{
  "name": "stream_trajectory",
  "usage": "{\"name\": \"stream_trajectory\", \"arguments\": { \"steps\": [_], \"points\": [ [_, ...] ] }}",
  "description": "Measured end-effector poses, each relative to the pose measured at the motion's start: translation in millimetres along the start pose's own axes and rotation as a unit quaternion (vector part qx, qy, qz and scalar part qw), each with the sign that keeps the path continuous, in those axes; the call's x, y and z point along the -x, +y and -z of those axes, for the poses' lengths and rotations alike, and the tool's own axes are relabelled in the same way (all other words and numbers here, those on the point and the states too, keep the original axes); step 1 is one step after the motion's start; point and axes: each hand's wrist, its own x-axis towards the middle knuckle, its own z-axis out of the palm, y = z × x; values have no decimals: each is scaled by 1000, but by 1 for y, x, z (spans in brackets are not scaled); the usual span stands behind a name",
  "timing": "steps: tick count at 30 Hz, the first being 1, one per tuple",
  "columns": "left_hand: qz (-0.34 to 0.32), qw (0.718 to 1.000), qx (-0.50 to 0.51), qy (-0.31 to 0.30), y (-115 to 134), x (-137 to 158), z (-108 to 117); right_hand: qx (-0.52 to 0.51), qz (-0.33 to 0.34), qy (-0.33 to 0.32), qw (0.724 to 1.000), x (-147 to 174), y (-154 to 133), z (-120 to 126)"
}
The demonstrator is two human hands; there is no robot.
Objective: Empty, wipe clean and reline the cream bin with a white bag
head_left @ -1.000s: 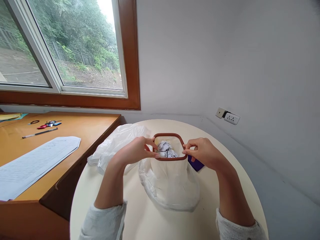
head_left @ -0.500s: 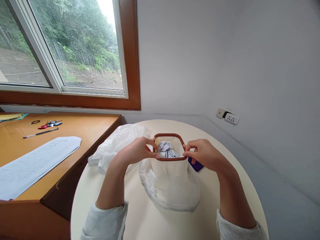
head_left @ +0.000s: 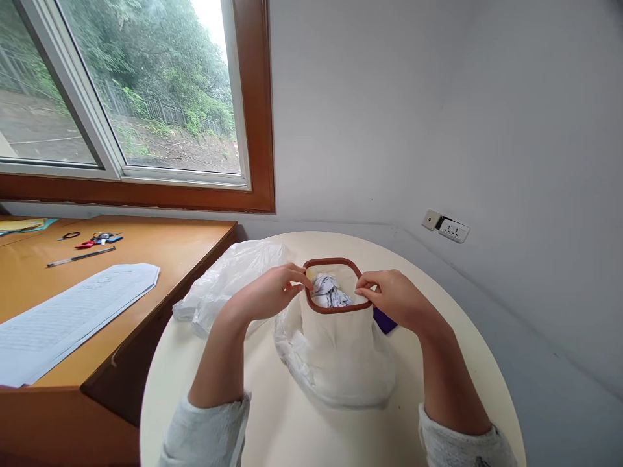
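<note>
A small bin with a brown rim (head_left: 335, 310) stands upright on the round table, crumpled white paper (head_left: 329, 290) inside it. A translucent plastic bag (head_left: 335, 376) surrounds the bin's body and spreads loosely at its base. On the rim's left side, my left hand (head_left: 272, 292) is closed, its fingers over the edge and reaching inside. My right hand (head_left: 394, 295) pinches the right side of the rim between thumb and fingers. Behind the right fingers a dark purple object (head_left: 384, 321) lies partly hidden.
Another crumpled plastic bag (head_left: 233, 272) lies at the round table's (head_left: 389, 428) back left. On the wooden desk (head_left: 185, 250) to the left are written sheets (head_left: 82, 318), a pen (head_left: 80, 257), keys (head_left: 102, 239) and a black band (head_left: 72, 235). A wall socket (head_left: 453, 229) is at the right.
The bin's rim has turned slightly and shifted a little right in view. My left thumb has moved up from the front left corner along the rim. My right hand still pinches it.
</note>
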Motion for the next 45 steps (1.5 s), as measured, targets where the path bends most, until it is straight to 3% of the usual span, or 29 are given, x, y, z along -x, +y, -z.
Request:
{"name": "stream_trajectory", "arguments": {
  "steps": [5, 13, 16, 20, 25, 27, 32, 38, 42, 45],
  "points": [
    [-28, 999, -25, 0, -5, -1, -1, -2, -11, 39, 999, -4, 10, -2],
    [-20, 997, -38, 61, -17, -11, -8, -94, 7, 63, 994, -6, 18, -6],
    [-27, 996, -55, 60, -13, -12, -9, -123, 17, 111, 986, -12, 27, -10],
    [-42, 996, -51, 60, -9, -13, -10, -91, -15, 136, 986, -18, 62, -24],
    [-75, 996, -29, 47, -7, -16, -12, -42, -93, 37, 994, 1, 121, -63],
    [-78, 996, -16, 46, -5, -17, -15, -48, -85, 3, 995, 10, 140, -76],
    [-43, 997, 48, 45, 5, -22, -28, 18, -140, 31, 990, 17, 170, -90],
    [-14, 993, 38, 110, 21, -34, -47, 89, -188, 99, 973, 18, 171, -94],
    [-32, 982, 57, 178, 15, -33, -41, 110, -198, 115, 967, 20, 163, -94],
    [-43, 987, 21, 154, -1, -28, -30, 133, -204, 107, 964, 19, 161, -94]
  ]
}}
